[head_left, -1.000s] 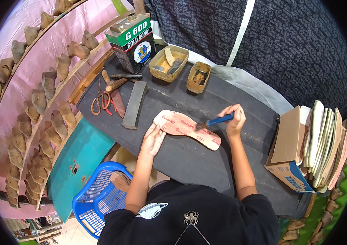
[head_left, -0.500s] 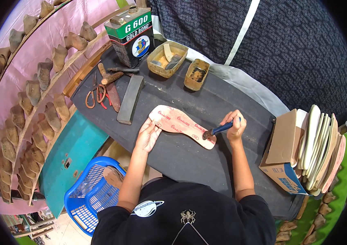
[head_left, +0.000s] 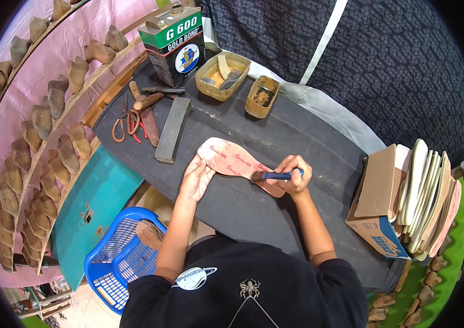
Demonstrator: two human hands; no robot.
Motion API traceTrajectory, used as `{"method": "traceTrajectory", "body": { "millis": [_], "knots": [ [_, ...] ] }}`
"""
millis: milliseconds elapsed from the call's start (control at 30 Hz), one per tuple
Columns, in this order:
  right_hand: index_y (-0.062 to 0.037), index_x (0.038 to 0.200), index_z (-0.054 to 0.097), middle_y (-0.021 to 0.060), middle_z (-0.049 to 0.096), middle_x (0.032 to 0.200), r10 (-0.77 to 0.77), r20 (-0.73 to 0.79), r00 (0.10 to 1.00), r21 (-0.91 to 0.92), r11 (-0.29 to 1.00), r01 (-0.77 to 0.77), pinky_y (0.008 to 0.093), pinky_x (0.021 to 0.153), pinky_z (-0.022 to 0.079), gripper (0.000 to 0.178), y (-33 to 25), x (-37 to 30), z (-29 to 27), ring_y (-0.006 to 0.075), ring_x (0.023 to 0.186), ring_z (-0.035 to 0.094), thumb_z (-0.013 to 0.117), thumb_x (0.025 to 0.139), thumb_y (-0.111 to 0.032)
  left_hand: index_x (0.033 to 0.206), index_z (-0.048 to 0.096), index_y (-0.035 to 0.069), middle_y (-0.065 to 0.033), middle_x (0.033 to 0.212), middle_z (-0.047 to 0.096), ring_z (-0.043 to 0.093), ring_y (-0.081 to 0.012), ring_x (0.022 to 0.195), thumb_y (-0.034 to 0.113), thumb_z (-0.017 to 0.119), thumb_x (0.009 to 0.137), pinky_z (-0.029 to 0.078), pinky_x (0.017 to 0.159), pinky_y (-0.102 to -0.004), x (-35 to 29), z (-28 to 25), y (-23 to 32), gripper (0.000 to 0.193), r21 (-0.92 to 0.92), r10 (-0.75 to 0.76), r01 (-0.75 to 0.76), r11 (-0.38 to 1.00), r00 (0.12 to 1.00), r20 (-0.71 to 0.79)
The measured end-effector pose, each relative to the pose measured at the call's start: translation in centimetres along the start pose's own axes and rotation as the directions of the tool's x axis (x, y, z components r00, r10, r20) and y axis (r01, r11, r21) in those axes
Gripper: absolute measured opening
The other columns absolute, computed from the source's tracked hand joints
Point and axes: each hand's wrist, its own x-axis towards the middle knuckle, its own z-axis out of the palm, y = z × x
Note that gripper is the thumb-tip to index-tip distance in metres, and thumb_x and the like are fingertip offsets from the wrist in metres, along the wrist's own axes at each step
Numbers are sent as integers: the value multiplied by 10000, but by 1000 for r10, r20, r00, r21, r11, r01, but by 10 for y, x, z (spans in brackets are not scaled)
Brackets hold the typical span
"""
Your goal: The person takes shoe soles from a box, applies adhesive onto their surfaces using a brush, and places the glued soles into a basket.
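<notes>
1. Clearly, red script is printed again and again across the pink sole-shaped piece point(head_left: 231, 157), with small red ovals among the lettering.
2. White lettering runs over the green and black bands of the metal can point(head_left: 161, 60), above a round ship emblem; the cardboard box point(head_left: 371, 205) carries white lettering on blue.
3. On the black shirt point(head_left: 275, 273), a ringed-planet print bears lettering too small to read.
4. The left hand point(head_left: 196, 179) grips the piece's wide end at its near edge, its forearm slanting up from below.
5. The right hand point(head_left: 297, 175) is closed around the blue handle of a brush point(head_left: 279, 176), wrist bent inward, handle nearly level; the dark bristles meet the piece's narrower half.
6. The piece is over the middle of the dark desk point(head_left: 232, 218), nearer the person than the grey block point(head_left: 173, 131) and 2 yellowish containers point(head_left: 203, 91); whether it lies fully flat, I cannot tell.
</notes>
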Motion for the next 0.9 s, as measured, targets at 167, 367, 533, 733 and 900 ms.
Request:
{"method": "traceTrajectory", "body": {
  "millis": [167,367,533,733,900],
  "knots": [
    [-28,600,421,84,533,506,12,3,1000,5,1000,-12,235,404,396,301,-5,4,-3,162,449,534,401,790,-260,1232,308,16,-103,1186,437,427,-201,1098,96,410,867,325,954,-344,0,-2,0,388,-12,6,-6,1000,1000,3],
    [-3,660,472,144,588,655,-63,142,988,11,998,62,285,532,463,219,-1,-1,11,220,590,592,447,766,-192,1232,310,16,-101,1191,433,422,-200,1104,91,405,867,322,956,-346,0,3,1,385,-22,7,-6,1000,1000,6],
    [-33,588,423,113,538,518,-61,120,991,-34,997,65,248,406,392,258,-3,5,-4,175,432,525,432,758,-227,1239,302,19,-96,1192,433,419,-198,1107,87,407,865,321,957,-344,-1,3,2,394,-30,4,-4,1000,1000,1],
    [-29,575,415,89,513,487,-1,92,996,-72,997,8,242,403,384,291,-8,17,-15,160,417,513,443,782,-231,1240,305,19,-95,1197,428,418,-195,1107,87,403,867,321,958,-339,0,-2,0,392,-52,-2,2,999,1000,-3],
    [4,697,472,151,583,689,42,66,997,30,999,-44,278,580,464,262,-5,6,4,205,632,585,463,815,-229,1239,307,20,-95,1197,429,422,-193,1101,85,399,868,320,960,-338,-1,0,1,388,-70,-10,9,998,1000,-14]
  ]
}}
